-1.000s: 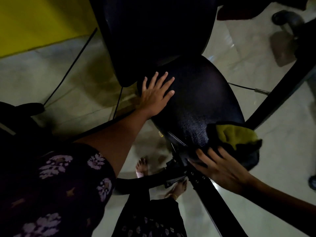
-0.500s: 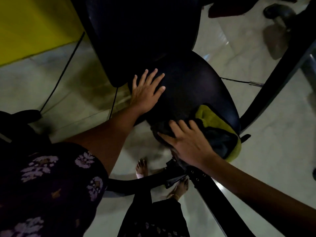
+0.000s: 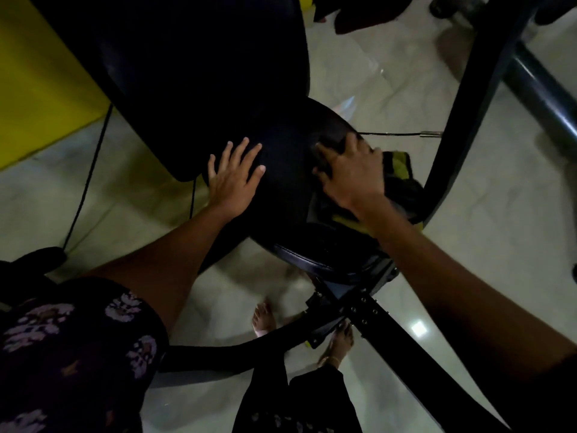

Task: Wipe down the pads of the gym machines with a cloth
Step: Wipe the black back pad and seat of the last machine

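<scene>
With our left hand (image 3: 235,179) spread flat on the seat pad (image 3: 287,195) and our right hand (image 3: 352,173) pressing the cloth (image 3: 398,165) at its far edge, fingers spread, the cloth could slide off.

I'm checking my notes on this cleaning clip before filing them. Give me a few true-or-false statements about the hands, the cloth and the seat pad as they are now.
1. The left hand lies flat with spread fingers on the rounded black padded seat. True.
2. The right hand presses the yellow-green and dark cloth on the seat's right part. True.
3. The cloth lies on the pale tiled floor. False: it is on the seat, under the right hand.
4. The left hand holds the cloth. False: it is bare; the cloth is under the right hand.
5. The person wears shoes. False: the feet below the seat are bare.
</scene>
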